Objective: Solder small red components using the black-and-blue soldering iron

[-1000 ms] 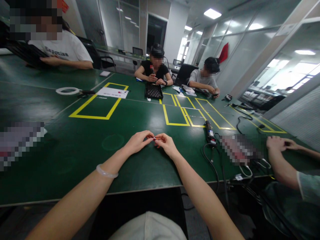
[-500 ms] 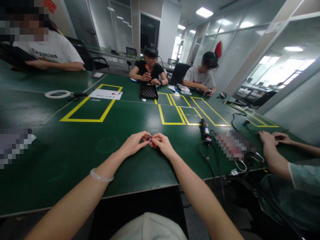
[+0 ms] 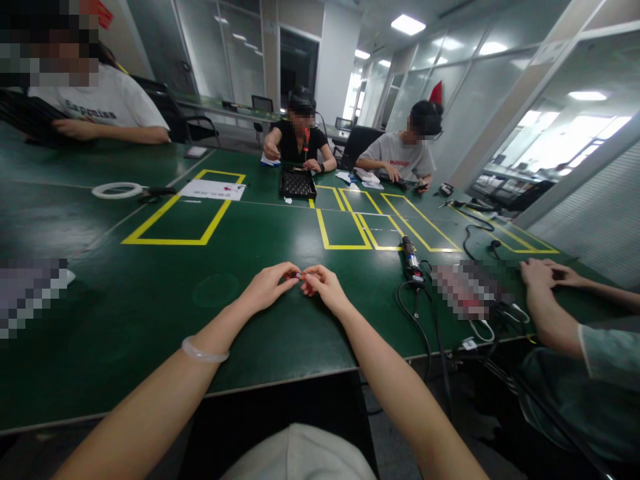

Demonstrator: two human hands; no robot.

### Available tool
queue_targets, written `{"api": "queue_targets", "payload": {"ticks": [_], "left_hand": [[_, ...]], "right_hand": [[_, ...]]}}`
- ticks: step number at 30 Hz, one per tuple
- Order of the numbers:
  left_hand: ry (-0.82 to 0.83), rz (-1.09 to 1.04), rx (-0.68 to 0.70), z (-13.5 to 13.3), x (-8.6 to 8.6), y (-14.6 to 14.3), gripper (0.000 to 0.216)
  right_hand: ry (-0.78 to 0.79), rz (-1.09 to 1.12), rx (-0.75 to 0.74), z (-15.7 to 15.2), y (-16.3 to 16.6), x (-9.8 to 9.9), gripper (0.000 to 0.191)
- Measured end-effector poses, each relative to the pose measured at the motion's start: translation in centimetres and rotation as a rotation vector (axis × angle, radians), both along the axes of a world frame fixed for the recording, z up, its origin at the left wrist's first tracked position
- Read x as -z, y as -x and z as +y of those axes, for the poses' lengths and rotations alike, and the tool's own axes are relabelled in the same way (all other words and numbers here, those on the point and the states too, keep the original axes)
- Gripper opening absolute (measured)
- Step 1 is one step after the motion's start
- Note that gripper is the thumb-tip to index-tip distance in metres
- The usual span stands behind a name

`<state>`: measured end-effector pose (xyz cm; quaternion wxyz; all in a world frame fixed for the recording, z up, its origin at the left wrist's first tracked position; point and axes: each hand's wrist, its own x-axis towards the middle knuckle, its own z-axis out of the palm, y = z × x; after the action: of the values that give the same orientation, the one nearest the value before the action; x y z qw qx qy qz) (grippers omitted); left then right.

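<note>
Just above the green table (image 3: 260, 340), my left hand (image 3: 269, 287) and my right hand (image 3: 323, 285) meet at the fingertips. Between them is a small part (image 3: 301, 276) with orange and grey or silver on it, too small to name. Both hands are closed in a pinch around it, thumbs and forefingers touching it from either side. Fingers cover most of its surface. A pale translucent bangle (image 3: 205, 350) circles my left wrist.
A black electric screwdriver (image 3: 411, 260) with a cable lies at right, near a co-worker's hands (image 3: 543, 273). Ahead are yellow tape rectangles (image 3: 345, 247), a white paper (image 3: 213, 190), a black tray (image 3: 299, 193) and a white ring (image 3: 117, 191). Several people sit around the table.
The small part has turned slightly between my fingers and now shows orange. Across the table, one co-worker's hand has moved away from the red-handled tool; another's hands have spread apart.
</note>
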<state>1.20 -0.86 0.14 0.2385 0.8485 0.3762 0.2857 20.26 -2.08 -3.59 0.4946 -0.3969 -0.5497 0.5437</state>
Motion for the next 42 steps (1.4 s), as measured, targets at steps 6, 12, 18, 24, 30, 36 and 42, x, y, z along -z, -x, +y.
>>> {"api": "queue_targets", "payload": {"ticks": [6,12,18,24,30,36,42], "left_hand": [[-0.013,-0.019,-0.043,0.2,0.1,0.7,0.026],[-0.024,-0.03,-0.075,0.1,0.0,1.2,0.024],[-0.032,-0.033,-0.08,0.2,0.1,1.3,0.022],[-0.029,-0.042,-0.08,0.3,0.2,1.4,0.022],[-0.03,-0.043,-0.091,0.3,0.2,1.6,0.023],[-0.045,-0.048,-0.103,0.5,0.2,1.7,0.022],[-0.044,-0.038,-0.117,0.7,0.2,1.5,0.024]], "right_hand": [[-0.089,-0.221,0.139,0.1,-3.3,-3.7,0.032],[-0.316,-0.912,0.46,1.9,-14.7,-6.7,0.031],[0.09,-1.555,0.655,2.4,-24.2,-4.6,0.056],[0.351,-1.62,0.589,3.2,-26.2,-3.1,0.065],[0.396,-1.641,0.626,4.5,-27.1,-3.3,0.062],[0.357,-1.545,0.552,5.8,-27.2,-2.9,0.066],[0.25,-1.424,0.46,5.7,-22.6,-2.5,0.057]]}}
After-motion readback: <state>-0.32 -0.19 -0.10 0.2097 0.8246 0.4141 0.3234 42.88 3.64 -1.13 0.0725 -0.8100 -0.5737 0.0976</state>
